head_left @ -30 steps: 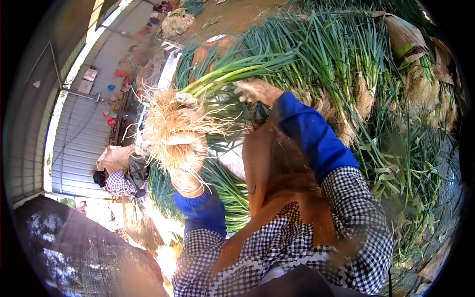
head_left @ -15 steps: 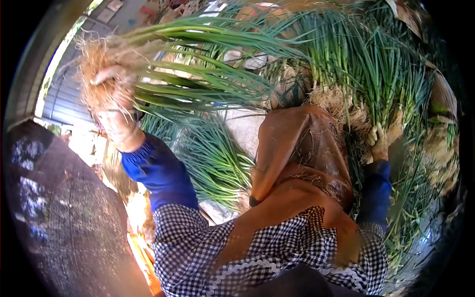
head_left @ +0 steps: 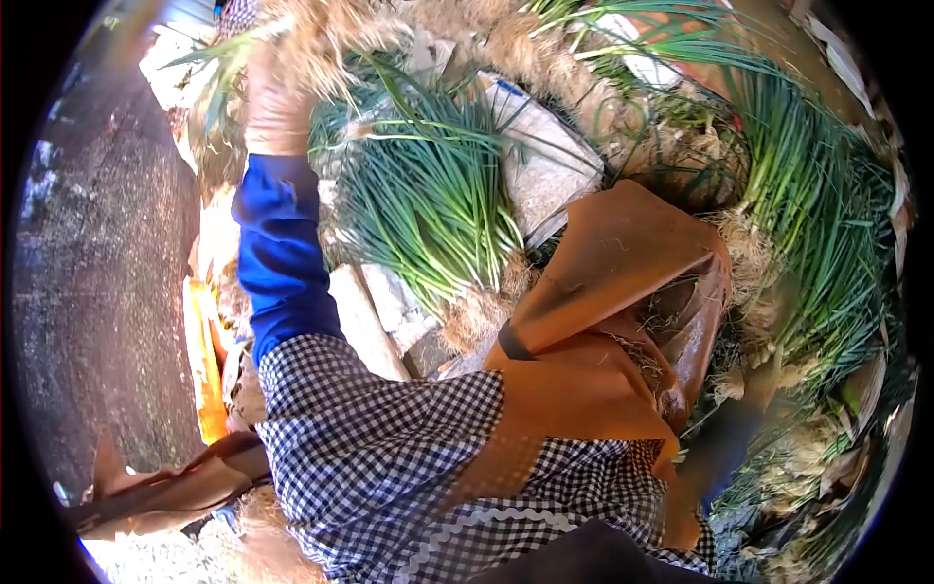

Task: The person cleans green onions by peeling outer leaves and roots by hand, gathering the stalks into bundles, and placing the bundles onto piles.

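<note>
Stretched far forward at the upper left, my left hand point(head_left: 277, 115) is closed around a bunch of green onions, its pale stringy roots point(head_left: 331, 41) rising above the fingers and partly cut off by the frame's top. A few green leaves stick out left of the wrist. Low on the right, my right hand point(head_left: 764, 378) is smeared by motion beside the root ends of a large pile of green onions point(head_left: 812, 229); its fingers cannot be made out. Another bunch of green onions point(head_left: 438, 200) lies between my left arm and the brown apron, roots toward me.
The brown apron point(head_left: 623, 258) covers my lap. A whitish sack or sheet point(head_left: 550, 165) lies beyond the middle bunch. Dark netting or cloth point(head_left: 107, 282) fills the left side, with an orange strip point(head_left: 204, 360) beside it. Loose leaves and roots litter the ground.
My view has turned left and my left arm now reaches straighter ahead with the bunch, its leaves no longer spread across the top. My right hand has drawn back toward me and blurred.
</note>
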The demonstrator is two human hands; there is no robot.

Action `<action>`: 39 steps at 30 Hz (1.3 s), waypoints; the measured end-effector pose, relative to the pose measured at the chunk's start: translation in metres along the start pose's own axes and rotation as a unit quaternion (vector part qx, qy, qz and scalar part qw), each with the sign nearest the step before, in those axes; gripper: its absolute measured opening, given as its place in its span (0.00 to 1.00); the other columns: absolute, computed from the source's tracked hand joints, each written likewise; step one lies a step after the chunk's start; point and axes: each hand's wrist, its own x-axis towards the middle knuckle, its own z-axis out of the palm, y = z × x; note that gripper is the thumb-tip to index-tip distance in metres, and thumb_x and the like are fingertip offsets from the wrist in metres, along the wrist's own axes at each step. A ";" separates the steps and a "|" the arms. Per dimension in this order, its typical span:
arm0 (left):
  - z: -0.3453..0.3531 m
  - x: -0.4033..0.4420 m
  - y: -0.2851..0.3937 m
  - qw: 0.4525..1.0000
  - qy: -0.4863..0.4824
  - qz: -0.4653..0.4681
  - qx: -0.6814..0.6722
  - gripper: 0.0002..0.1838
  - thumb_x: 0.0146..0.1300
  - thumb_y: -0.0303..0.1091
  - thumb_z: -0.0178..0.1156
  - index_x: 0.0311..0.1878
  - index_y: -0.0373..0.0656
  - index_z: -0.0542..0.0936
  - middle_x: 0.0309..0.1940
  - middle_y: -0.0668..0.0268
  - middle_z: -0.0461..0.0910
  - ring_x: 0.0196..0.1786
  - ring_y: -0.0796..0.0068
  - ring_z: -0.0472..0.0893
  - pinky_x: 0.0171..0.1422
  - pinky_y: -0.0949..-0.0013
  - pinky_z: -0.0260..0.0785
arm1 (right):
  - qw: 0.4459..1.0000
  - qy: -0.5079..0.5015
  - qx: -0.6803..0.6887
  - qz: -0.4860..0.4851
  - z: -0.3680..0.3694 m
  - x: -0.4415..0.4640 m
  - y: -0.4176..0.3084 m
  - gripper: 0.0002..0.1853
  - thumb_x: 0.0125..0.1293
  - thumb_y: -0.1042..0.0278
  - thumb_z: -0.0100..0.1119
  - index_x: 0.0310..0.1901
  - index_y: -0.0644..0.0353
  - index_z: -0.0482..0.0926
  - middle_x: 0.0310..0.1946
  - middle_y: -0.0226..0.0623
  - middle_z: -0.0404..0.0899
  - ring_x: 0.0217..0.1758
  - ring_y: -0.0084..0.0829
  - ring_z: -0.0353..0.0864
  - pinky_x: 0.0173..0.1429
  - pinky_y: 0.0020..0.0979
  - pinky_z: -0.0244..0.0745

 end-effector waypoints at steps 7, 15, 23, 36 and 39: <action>-0.089 -0.166 -0.179 0.974 0.089 -0.138 -0.158 0.25 0.49 0.21 0.57 0.54 0.42 0.70 0.44 0.62 0.75 0.46 0.66 0.76 0.51 0.64 0.73 | 0.984 0.108 -0.132 -0.053 0.023 -0.035 -0.004 0.13 0.65 0.52 0.48 0.35 0.53 0.70 0.22 0.24 0.63 0.24 0.22 0.62 0.36 0.27 0.65; -0.109 -0.328 -0.331 0.877 0.208 -0.406 0.151 0.22 0.56 0.40 0.55 0.53 0.41 0.73 0.42 0.58 0.78 0.46 0.64 0.77 0.54 0.59 0.70 | 0.979 0.069 -0.190 -0.003 0.000 -0.027 0.008 0.13 0.67 0.55 0.46 0.33 0.57 0.72 0.20 0.27 0.65 0.22 0.23 0.61 0.27 0.25 0.56; -0.092 -0.297 -0.251 0.626 -0.171 -0.495 0.578 0.25 0.56 0.43 0.51 0.56 0.44 0.71 0.40 0.57 0.79 0.43 0.64 0.78 0.51 0.61 0.71 | 0.920 0.111 -0.376 0.024 0.033 -0.035 0.013 0.17 0.68 0.61 0.44 0.49 0.65 0.73 0.24 0.28 0.65 0.26 0.22 0.60 0.30 0.24 0.57; -0.311 -0.029 -0.302 0.519 0.077 -0.199 0.828 0.26 0.55 0.29 0.49 0.59 0.51 0.68 0.55 0.65 0.72 0.55 0.64 0.72 0.55 0.62 0.66 | 0.912 0.129 -0.374 0.109 0.107 0.003 0.030 0.19 0.64 0.51 0.49 0.42 0.61 0.75 0.23 0.28 0.67 0.25 0.23 0.64 0.31 0.24 0.59; -0.329 -0.008 -0.331 0.466 0.035 -0.240 0.851 0.34 0.53 0.25 0.50 0.66 0.53 0.57 0.66 0.66 0.59 0.65 0.62 0.62 0.63 0.60 0.61 | 0.899 0.134 -0.397 0.127 0.128 0.012 0.033 0.19 0.64 0.52 0.49 0.42 0.61 0.75 0.23 0.28 0.67 0.26 0.23 0.64 0.31 0.24 0.60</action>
